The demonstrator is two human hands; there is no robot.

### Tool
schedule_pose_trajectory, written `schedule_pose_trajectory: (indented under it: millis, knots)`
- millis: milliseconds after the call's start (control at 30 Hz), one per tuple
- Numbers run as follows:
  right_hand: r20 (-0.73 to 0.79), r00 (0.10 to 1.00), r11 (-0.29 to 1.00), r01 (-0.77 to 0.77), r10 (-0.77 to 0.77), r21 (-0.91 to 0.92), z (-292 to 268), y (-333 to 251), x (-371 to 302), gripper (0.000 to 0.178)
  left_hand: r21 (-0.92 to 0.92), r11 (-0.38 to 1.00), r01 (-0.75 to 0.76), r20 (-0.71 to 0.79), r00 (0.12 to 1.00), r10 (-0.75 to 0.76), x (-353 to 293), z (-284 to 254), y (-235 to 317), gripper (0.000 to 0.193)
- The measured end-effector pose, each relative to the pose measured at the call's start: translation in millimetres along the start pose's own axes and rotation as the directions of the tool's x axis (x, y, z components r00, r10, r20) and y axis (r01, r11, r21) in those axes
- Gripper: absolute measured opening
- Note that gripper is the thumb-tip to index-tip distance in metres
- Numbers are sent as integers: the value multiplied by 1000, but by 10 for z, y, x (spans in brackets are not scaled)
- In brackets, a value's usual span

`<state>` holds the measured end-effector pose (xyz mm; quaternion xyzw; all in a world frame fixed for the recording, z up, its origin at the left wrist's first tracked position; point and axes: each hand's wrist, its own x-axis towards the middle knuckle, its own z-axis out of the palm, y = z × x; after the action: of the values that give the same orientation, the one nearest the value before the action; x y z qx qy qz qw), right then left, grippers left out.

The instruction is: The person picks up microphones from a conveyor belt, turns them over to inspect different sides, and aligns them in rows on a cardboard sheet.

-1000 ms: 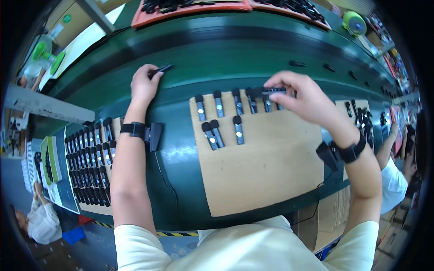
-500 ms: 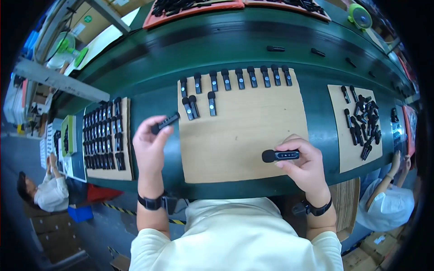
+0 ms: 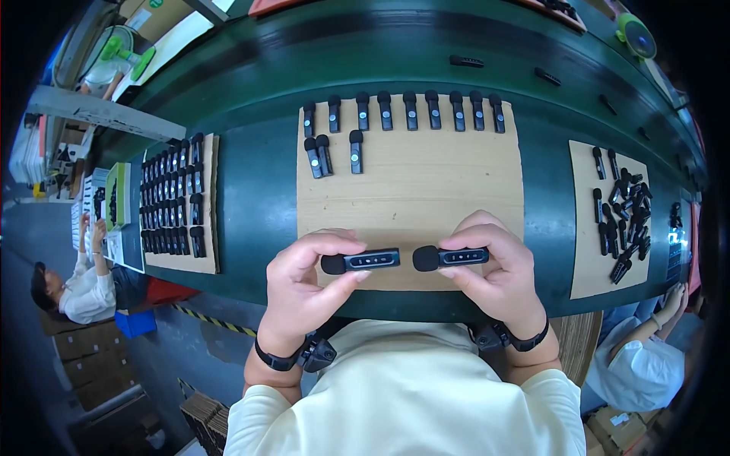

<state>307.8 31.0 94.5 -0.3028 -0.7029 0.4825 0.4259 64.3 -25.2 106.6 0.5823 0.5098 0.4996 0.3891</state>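
My left hand (image 3: 308, 281) pinches a small black clip-on microphone (image 3: 374, 259) near its round foam tip, between thumb and fingers. Level with it, my right hand (image 3: 502, 266) grips a second clip-on microphone (image 3: 465, 256) by its body. Both lie sideways with foam tips to the left and a strip of small marks showing; a narrow gap parts them. They hover over the near part of a cardboard sheet (image 3: 411, 190). Along its far edge stands a row of similar microphones (image 3: 411, 115), foam tips pointing away. Below that row, at the left, are three more (image 3: 356, 156).
A left cardboard sheet holds tight rows of microphones (image 3: 169, 201); a right sheet (image 3: 589, 262) carries a loose pile. Several microphones lie along the green bench (image 3: 357, 64). A metal post (image 3: 106, 114) juts in at left. Co-workers sit at left (image 3: 87, 285) and right (image 3: 639, 357).
My left hand has come in rightward and down from beside the sheet, turning its microphone level. My right hand has shifted slightly left. The two microphones are now side by side.
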Motion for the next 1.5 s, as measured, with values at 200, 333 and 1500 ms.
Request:
schedule_pose_trajectory:
  millis: [200,333,1500]
  knots:
    - [-22,1000,998,8,-10,-65,67,-21,41,26,-20,993,-120,124,985,122,151,-39,-43,25]
    - [-9,996,990,84,-85,-116,62,25,65,28,-33,985,-169,132,976,172,178,-81,-152,28]
    - [19,951,875,292,-309,-387,475,-142,57,33,6,954,-300,104,949,298,72,97,-208,28]
